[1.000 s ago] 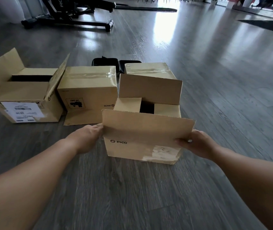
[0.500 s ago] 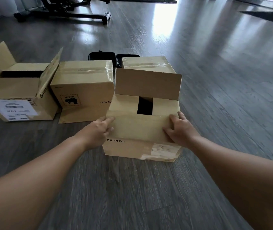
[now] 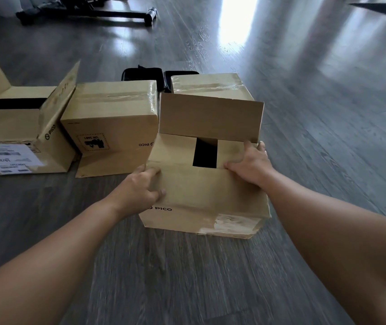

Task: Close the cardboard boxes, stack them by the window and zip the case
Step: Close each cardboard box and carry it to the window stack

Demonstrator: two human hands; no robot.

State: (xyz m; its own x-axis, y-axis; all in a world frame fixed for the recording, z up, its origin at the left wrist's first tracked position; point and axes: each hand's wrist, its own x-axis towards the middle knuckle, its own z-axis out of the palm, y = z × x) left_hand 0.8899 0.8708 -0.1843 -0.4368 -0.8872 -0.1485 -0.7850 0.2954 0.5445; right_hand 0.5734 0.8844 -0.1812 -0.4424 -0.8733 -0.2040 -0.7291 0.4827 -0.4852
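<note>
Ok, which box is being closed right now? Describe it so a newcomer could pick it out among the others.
On the grey wood floor sits a row of cardboard boxes; take the box nearest the camera, at the right end. Both hands rest on it, the left hand and right hand on its near flap. Unlike the taped box beside it, its far flap stands up over a dark gap.

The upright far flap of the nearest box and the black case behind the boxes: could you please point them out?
upright far flap (image 3: 210,118), head view, flap's face.
black case (image 3: 140,73), head view, left half's top.
</note>
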